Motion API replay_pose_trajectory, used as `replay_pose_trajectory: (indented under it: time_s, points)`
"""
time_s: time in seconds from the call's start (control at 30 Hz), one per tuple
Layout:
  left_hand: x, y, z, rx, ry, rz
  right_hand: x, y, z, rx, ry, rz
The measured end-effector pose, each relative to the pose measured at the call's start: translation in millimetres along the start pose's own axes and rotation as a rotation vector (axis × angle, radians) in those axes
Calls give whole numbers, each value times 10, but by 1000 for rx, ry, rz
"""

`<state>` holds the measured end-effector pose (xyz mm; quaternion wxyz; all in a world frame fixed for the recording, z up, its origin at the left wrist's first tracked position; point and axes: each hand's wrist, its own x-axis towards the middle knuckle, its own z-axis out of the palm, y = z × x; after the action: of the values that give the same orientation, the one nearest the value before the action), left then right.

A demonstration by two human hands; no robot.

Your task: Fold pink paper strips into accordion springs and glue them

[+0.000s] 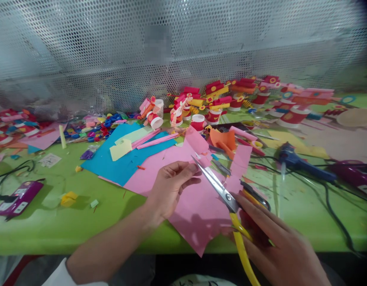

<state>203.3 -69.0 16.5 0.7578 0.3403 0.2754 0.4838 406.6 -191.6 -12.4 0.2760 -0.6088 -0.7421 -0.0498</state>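
In my right hand (278, 242) is a pair of scissors (220, 190) with yellow handles, its steel blades together or almost so and pointing up and left. My left hand (175, 184) is closed in a pinch just left of the scissors' tip; whatever lies between thumb and finger is too small to make out. Beneath both hands a large sheet of pink paper (192, 202) reaches over the table's front edge. A blue sheet (112, 159) lies partly under or against it on the left, with thin pink strips (156, 140) and a pale yellow scrap (120, 151) on top.
Red paper cups with rolled-paper parts (214, 115) line the back of the green table (67, 234). A blue glue gun (305, 163) with its cord lies right; a purple power strip (19, 198) sits left. An orange scrap (223, 139) is behind the scissors. Perforated metal (112, 43) stands behind.
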Motion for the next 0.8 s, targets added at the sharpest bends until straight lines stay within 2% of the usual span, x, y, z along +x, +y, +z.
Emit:
replay_pose_trajectory:
  time_s: [0.3, 0.53, 0.8]
  points:
    - [-7, -5, 7, 17, 13, 16, 21, -10, 27, 38, -3, 9]
    - [1, -32, -5, 45, -3, 25, -27, -23, 94, 117, -7, 151]
    - [-10, -28, 15, 26, 31, 20, 20, -46, 19, 168, -66, 173]
